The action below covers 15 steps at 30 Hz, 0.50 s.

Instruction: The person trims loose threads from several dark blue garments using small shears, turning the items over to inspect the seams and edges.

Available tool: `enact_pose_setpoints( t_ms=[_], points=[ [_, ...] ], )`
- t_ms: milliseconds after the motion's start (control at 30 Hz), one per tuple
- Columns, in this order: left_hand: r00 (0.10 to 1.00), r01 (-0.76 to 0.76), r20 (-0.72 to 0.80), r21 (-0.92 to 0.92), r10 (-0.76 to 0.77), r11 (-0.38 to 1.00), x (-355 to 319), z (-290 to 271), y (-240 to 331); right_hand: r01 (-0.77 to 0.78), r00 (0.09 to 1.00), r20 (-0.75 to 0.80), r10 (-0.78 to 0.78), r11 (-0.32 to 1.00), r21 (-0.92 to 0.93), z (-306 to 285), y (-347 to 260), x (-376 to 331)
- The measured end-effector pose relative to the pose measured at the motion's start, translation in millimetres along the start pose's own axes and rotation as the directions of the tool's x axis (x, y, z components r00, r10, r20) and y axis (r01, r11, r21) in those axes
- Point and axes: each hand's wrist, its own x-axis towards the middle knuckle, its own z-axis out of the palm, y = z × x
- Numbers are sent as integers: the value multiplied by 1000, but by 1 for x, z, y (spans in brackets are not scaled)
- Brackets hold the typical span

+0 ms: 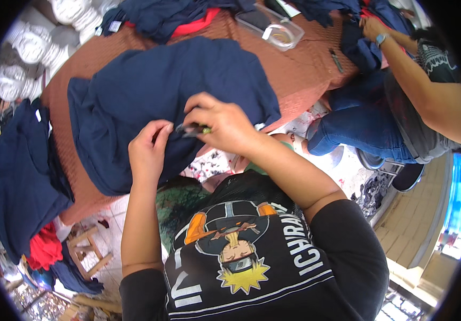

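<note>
A navy blue garment [171, 75] lies spread over the table in front of me, its near edge raised toward my hands. My left hand [149, 143] is closed, thumb and fingers pinching a bit of the navy cloth. Close beside it on the right, my right hand [222, 122] is closed around small thread snips [193, 130], dark with a yellow-green part. The tips of the snips are at the pinched cloth; whether they touch it is too blurred to tell.
Brown textured cloth covers the table [294, 75]. Navy and red garments [161, 21] lie at the far side, beside a clear plastic box [278, 32]. More navy cloth [22, 176] hangs at the left. Another person [428, 101] handles garments at the right, near a dark slim tool [336, 60].
</note>
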Motion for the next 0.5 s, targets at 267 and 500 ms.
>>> enact_pose_setpoints(
  t_ms=[267,500],
  points=[
    [999,-5,38,-94,9,996,1,2,-3,-70,997,44,68,996,53,5,4,-1],
    [954,-287,-81,17,287,958,0,4,-1,-128,985,109,132,991,-36,16,-3,8]
  ],
)
